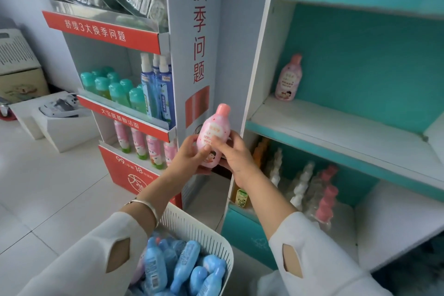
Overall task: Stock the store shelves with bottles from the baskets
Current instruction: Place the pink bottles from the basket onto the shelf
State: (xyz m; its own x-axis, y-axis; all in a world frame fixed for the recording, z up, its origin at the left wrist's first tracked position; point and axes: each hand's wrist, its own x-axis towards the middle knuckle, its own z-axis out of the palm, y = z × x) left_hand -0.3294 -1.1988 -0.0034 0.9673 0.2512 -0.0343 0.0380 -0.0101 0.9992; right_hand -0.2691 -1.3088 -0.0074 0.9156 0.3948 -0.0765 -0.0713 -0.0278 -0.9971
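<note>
Head: L grip (192, 155) + R grip (234, 155) curled round pink bottle (213, 132).

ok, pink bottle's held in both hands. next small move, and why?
Probably carry the pink bottle up and right onto the white middle shelf, beside the matching bottle standing there alone. Both the left hand and right hand grip it, just left of that shelf.

Print on the pink bottle (213, 131) is unreadably blurred; the left hand (192, 154) and right hand (236, 155) hide its base. The white basket (192, 226) is cut off below.
</note>
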